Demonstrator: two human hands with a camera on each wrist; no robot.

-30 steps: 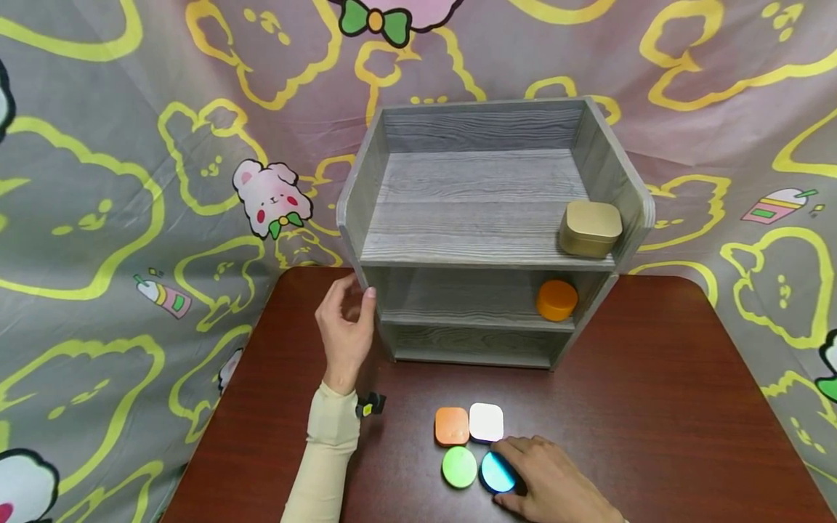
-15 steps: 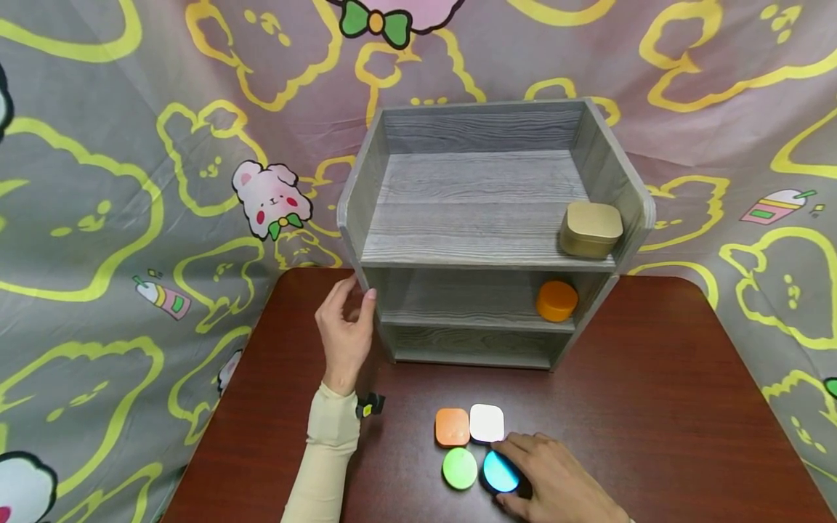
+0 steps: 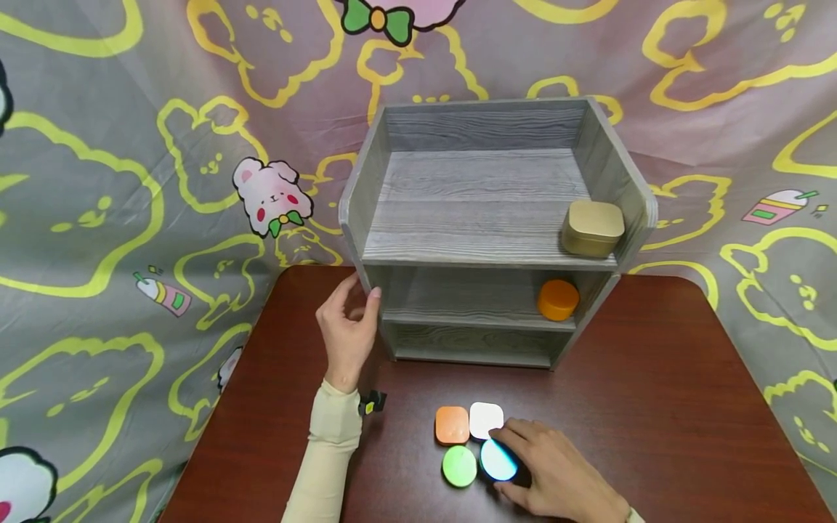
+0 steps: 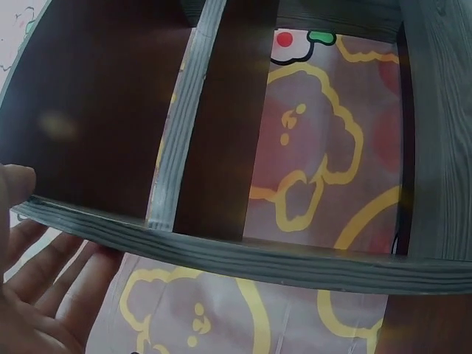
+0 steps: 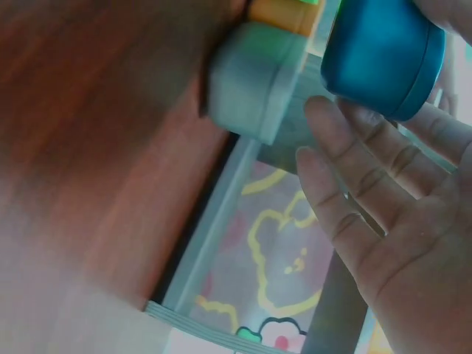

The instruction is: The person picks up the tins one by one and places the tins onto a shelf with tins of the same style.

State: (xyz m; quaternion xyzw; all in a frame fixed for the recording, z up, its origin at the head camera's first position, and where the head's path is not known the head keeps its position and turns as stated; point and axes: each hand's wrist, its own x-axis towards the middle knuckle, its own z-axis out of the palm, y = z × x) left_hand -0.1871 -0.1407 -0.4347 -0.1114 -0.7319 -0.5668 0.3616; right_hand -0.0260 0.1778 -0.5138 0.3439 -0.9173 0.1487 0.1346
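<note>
A blue round tin (image 3: 498,460) is pinched between thumb and finger of a person's right hand (image 3: 552,468), the grip narrowed to the tin's width and the other fingers loosely extended. It has shifted slightly toward the white square tin (image 3: 487,420) in the last half second and, in the right wrist view, appears raised off the counter (image 3: 654,407), which suggests the hand now bears its weight. The green round tin (image 3: 460,466) stands just beside it, the orange square tin (image 3: 452,425) diagonally across. Beyond, the left hand (image 3: 346,330) steadies a grey wood-grain shelf unit (image 3: 467,189), thumb and fingers straddling the side panel's front edge. A gold square tin (image 3: 593,229) sits at the top shelf's right, an orange round tin (image 3: 559,300) on the level below; open room lies left of both, bounded by side panels. The white tin's rim offers the closest edge to catch; counter space spreads to the right.
</note>
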